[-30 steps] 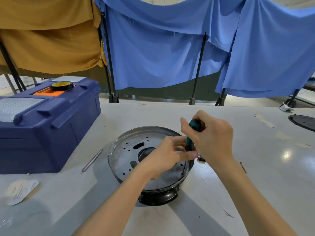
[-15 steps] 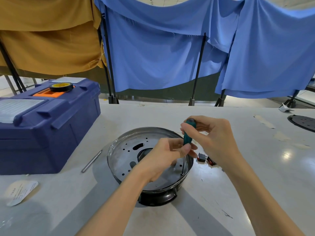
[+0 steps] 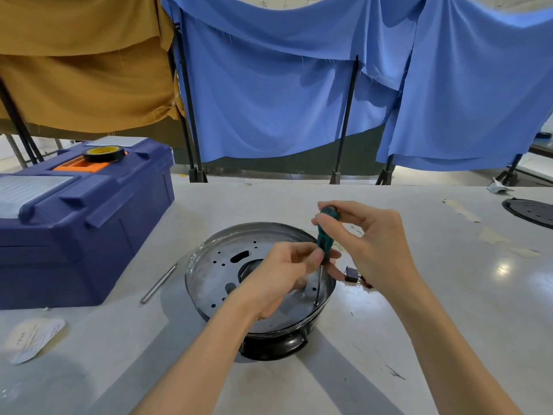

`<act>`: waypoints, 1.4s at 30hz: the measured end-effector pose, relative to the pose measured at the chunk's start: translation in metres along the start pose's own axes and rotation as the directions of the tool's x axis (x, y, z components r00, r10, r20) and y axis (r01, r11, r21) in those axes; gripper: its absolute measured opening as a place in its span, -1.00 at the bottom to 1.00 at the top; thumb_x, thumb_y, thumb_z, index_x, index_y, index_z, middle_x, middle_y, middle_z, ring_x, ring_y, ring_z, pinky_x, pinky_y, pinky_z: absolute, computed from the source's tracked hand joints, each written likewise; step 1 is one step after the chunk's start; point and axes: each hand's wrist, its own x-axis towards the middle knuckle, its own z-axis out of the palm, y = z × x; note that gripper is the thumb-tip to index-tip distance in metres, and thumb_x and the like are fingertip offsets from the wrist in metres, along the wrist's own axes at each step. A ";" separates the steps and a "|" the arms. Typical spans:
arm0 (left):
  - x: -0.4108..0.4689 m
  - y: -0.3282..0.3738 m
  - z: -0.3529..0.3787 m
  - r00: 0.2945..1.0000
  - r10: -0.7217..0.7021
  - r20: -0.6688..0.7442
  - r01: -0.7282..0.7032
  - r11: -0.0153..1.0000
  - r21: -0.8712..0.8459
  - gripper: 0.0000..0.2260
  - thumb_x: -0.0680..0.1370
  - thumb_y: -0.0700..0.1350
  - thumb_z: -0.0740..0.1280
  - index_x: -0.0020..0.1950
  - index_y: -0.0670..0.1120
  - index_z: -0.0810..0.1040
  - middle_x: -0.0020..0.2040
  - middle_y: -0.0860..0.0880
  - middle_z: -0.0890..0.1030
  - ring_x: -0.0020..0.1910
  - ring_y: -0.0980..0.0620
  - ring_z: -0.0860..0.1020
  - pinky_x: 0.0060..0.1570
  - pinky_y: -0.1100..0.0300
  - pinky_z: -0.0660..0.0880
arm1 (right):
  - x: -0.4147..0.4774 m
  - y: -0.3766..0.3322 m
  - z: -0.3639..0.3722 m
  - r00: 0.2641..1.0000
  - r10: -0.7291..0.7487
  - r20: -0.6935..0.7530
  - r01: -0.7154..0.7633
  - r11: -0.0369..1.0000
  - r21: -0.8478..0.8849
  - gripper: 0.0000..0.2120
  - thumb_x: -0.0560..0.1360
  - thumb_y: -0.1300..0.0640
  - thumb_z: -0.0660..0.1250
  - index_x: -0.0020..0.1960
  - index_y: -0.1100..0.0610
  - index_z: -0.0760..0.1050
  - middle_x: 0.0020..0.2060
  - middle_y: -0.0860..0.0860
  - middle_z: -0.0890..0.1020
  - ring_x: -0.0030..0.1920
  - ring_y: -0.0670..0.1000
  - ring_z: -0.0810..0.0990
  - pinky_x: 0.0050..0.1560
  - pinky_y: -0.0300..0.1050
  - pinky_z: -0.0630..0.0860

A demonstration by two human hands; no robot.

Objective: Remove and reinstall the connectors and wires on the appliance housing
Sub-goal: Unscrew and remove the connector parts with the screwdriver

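Observation:
A round metal appliance housing (image 3: 221, 259) with several holes in its plate sits on a black base in the middle of the white table. My right hand (image 3: 371, 250) grips the top of a green-handled screwdriver (image 3: 324, 238), which stands nearly upright with its tip on a screw (image 3: 316, 303) near the housing's right rim. My left hand (image 3: 284, 277) pinches the lower end of the handle and steadies it over the plate. A small black and red connector (image 3: 354, 275) lies on the table just right of the housing, partly behind my right hand.
A big blue toolbox (image 3: 74, 223) stands at the left with a tape roll (image 3: 103, 153) on top. A metal rod (image 3: 158, 283) lies between toolbox and housing. A paper label (image 3: 33, 339) lies front left. A black round plate (image 3: 532, 211) sits far right. Blue and ochre cloths hang behind.
My right hand has risen and shifted right on the screwdriver's top, uncovering the handle and the connector. The shaft and its tip on the screw now show. The left hand stays on the handle.

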 end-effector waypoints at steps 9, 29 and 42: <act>-0.005 0.004 0.002 1.000 -0.001 0.002 0.001 1.000 0.022 -0.81 0.62 -0.04 0.24 0.04 0.01 0.66 -0.08 -0.09 0.70 0.02 -0.02 0.58 -0.04 -0.05 0.26 | -0.001 0.000 0.012 0.994 -0.006 -0.107 -0.009 0.991 -0.132 -0.69 0.35 -0.21 0.44 -0.20 0.01 0.49 -0.32 -0.18 0.59 -0.21 -0.26 0.56 -0.20 -0.47 0.44; 0.006 -0.017 0.002 0.995 -0.002 -0.096 -0.005 0.998 -0.066 -0.80 0.40 0.04 0.38 -0.03 0.06 0.69 -0.04 -0.22 0.65 0.01 -0.12 0.37 -0.02 -0.06 0.27 | -0.005 -0.003 0.007 0.998 0.051 0.048 -0.042 0.986 -0.162 -0.77 0.49 -0.07 0.40 0.05 0.05 0.60 -0.06 -0.03 0.56 -0.09 -0.20 0.49 -0.08 -0.48 0.35; -0.006 -0.004 0.010 0.997 0.029 -0.067 -0.026 0.999 0.034 -0.78 0.63 -0.05 0.21 0.16 -0.10 0.57 0.00 -0.10 0.71 0.15 -0.27 0.54 -0.07 -0.04 0.25 | -0.002 -0.007 -0.003 0.999 0.008 0.039 0.000 0.980 -0.197 -0.78 0.46 0.00 0.45 0.02 0.11 0.65 -0.11 -0.06 0.68 -0.05 -0.09 0.63 0.07 -0.11 0.58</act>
